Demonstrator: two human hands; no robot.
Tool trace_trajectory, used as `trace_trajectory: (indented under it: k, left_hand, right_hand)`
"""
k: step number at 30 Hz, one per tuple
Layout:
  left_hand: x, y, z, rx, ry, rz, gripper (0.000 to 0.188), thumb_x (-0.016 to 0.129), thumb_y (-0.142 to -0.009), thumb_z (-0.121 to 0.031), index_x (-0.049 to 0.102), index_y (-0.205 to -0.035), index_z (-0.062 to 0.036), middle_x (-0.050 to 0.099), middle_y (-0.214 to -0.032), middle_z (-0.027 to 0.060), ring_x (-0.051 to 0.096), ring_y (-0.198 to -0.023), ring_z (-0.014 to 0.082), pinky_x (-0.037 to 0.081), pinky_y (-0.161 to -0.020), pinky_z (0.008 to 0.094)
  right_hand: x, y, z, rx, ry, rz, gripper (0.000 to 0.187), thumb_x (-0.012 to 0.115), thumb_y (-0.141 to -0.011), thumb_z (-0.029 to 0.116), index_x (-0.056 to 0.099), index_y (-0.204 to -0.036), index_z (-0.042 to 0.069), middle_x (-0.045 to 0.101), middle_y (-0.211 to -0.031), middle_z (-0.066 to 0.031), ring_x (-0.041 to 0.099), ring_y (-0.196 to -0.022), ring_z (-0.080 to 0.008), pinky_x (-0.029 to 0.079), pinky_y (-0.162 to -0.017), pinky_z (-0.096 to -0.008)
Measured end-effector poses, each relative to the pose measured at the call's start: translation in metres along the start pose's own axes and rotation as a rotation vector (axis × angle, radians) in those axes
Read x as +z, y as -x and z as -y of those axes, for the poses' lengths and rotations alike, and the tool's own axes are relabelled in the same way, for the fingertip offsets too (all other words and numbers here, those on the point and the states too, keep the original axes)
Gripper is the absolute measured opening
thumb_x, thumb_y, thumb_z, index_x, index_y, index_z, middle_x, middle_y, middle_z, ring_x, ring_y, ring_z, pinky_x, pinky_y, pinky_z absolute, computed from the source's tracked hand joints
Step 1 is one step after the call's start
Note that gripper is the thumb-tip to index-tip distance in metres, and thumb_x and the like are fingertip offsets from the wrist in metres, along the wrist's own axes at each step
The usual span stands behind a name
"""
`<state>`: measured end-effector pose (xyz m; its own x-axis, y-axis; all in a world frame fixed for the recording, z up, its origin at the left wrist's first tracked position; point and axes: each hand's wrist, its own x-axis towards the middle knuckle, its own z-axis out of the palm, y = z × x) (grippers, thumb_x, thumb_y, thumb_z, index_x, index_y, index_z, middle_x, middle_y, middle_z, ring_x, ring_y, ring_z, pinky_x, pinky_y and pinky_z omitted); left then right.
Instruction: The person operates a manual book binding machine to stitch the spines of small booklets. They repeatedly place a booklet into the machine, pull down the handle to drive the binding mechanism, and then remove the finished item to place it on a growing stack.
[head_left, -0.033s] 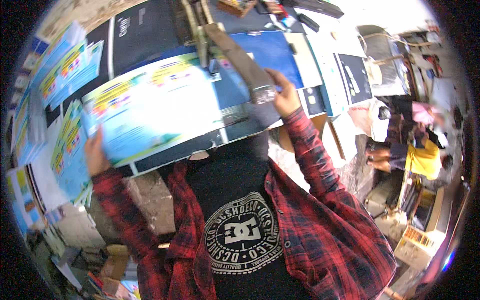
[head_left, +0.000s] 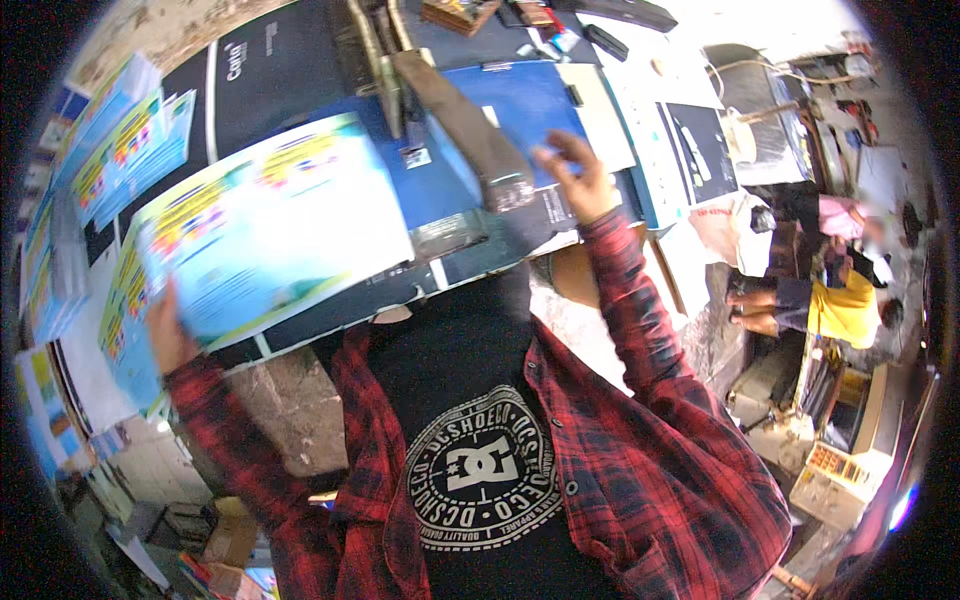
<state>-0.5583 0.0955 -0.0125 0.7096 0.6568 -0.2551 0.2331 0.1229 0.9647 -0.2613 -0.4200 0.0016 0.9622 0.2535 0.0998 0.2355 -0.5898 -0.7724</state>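
Since the earlier frame the right hand (head_left: 578, 180) has lifted off the lever (head_left: 470, 130), fingers spread; left hand (head_left: 170, 335) clamps the printed sheet stack (head_left: 270, 230) left of it — keep edges squared.

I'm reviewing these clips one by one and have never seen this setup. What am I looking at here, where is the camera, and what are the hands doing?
There is no machine: a person in a red plaid shirt wears a wide fisheye camera on the head, looking down, so straight edges bend near the rim. The left hand holds a stack of large light-blue printed sheets at its lower left corner. The right hand is open, beside a long brown lever handle of what looks like a paper cutter, over a blue bench top. More printed sheets lie stacked at the left. Other people sit at the right.
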Motion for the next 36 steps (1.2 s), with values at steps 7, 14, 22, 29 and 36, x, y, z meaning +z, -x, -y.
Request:
trace_trajectory:
  k: [7,14,22,29,36]
  left_hand:
    - [-0.303,-0.024,0.036,-0.153,0.027,-0.202,0.066,0.064,-0.094,-0.044,0.050,-0.134,0.0057,0.058,-0.131,0.0185,0.060,-0.114,0.0278,0.049,-0.096,0.0405]
    - [-0.291,-0.021,-0.013,0.244,-0.929,-0.658,0.061,0.059,-0.095,-0.047,0.055,-0.135,-0.0012,0.058,-0.136,0.0149,0.055,-0.124,0.0272,0.038,-0.107,0.0386]
    - [0.006,0.150,-0.147,0.565,-0.714,0.068,0.051,0.057,-0.097,-0.034,0.054,-0.132,0.0031,0.060,-0.129,0.0192,0.057,-0.120,0.0316,0.039,-0.105,0.0428]
    - [0.179,0.127,-0.159,0.788,-0.261,1.070,0.055,0.085,-0.073,-0.024,0.064,-0.117,0.0009,0.068,-0.114,0.0156,0.064,-0.105,0.0338,0.049,-0.092,0.0433]
    - [0.329,0.122,-0.065,0.577,0.054,0.684,0.067,0.077,-0.084,-0.022,0.045,-0.138,0.0020,0.053,-0.139,0.0195,0.052,-0.128,0.0272,0.040,-0.106,0.0404]
  right_hand:
    - [-0.183,-0.062,-0.154,0.221,0.600,-0.221,0.091,0.082,-0.061,0.068,0.065,-0.117,-0.002,0.068,-0.107,-0.0197,0.067,-0.100,-0.0286,0.052,-0.091,-0.0400]
    - [-0.182,-0.097,-0.191,0.557,0.758,-0.070,0.115,0.079,-0.048,0.079,0.059,-0.125,-0.003,0.061,-0.125,-0.0244,0.061,-0.116,-0.0329,0.049,-0.099,-0.0422]
    - [-0.190,-0.111,-0.171,0.690,0.681,0.162,0.121,0.081,-0.049,0.075,0.052,-0.132,-0.008,0.061,-0.125,-0.0271,0.063,-0.113,-0.0328,0.049,-0.099,-0.0414]
    - [-0.216,-0.087,-0.206,0.440,0.436,-0.331,0.084,0.082,-0.066,0.059,0.064,-0.117,-0.006,0.069,-0.108,-0.0224,0.068,-0.101,-0.0286,0.053,-0.089,-0.0388]
    - [-0.201,-0.033,-0.046,0.114,0.084,0.363,0.038,0.075,-0.086,0.030,0.070,-0.103,-0.004,0.071,-0.086,-0.0044,0.063,-0.077,-0.0102,0.051,-0.072,-0.0289]
